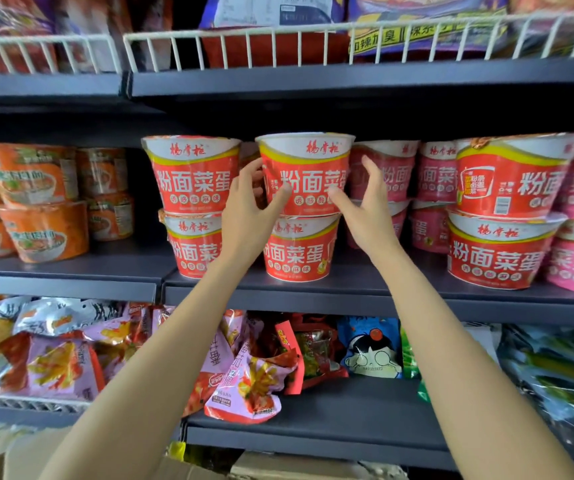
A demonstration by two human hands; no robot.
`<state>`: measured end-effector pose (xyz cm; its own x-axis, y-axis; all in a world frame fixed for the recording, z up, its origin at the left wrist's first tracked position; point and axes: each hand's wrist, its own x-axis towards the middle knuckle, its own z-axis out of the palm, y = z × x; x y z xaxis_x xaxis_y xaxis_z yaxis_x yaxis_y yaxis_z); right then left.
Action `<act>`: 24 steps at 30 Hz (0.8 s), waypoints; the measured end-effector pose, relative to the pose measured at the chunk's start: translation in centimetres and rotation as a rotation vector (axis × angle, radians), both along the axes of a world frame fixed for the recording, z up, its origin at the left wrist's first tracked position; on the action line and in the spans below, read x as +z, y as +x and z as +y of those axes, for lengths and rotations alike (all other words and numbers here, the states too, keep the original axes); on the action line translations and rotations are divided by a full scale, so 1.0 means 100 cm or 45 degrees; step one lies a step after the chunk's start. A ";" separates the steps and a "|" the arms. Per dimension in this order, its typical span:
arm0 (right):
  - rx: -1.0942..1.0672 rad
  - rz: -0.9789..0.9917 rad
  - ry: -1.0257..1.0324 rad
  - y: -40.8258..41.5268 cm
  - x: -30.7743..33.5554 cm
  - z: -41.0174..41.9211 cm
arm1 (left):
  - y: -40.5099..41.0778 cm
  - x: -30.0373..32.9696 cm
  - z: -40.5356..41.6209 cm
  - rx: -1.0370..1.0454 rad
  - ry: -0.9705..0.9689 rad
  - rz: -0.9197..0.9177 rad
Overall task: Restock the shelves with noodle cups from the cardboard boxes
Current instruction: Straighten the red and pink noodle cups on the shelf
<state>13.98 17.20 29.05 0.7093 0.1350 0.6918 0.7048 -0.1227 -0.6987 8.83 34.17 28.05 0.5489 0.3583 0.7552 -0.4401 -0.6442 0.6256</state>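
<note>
Where the middle shelf [313, 292] meets its dark front lip, red noodle cups stacked two high, close under the shelf above [347, 81]. Little headroom over the top cups; a dark gap left of the red stacks, before the orange cups [36, 202]. Pink cups [430, 174] packed just behind and to the right. Upper centre cup [304, 173] seated on the lower centre cup [299, 251], another red stack [192, 202] just beside on the left. Left hand [247, 209] spread wide, thumb tip touching the upper centre cup's front, fingers reaching round its left side. Right hand [365, 206] open too, thumb at the cup's right edge, fingers raised and slightly apart from it. Neither hand clamped. Below, snack bags [71, 358] heaped to the lower shelf's edge; cardboard box [19, 459] at bottom left.
</note>
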 end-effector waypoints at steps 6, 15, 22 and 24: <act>0.010 -0.035 -0.005 0.005 0.000 0.020 | 0.008 0.003 -0.001 0.073 0.022 0.088; -0.444 -0.231 -0.225 -0.003 -0.009 0.042 | 0.005 -0.002 0.001 0.021 0.033 0.099; -0.099 -0.002 -0.177 -0.001 -0.032 0.026 | -0.004 -0.027 0.008 0.038 0.191 0.125; -0.064 -0.048 -0.192 0.000 -0.036 0.027 | -0.003 -0.031 0.011 0.068 0.198 0.112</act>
<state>14.02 19.86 25.40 0.6916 0.2047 0.6927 0.7207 -0.2598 -0.6427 8.57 35.24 24.97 0.5986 0.2715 0.7536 -0.3506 -0.7571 0.5513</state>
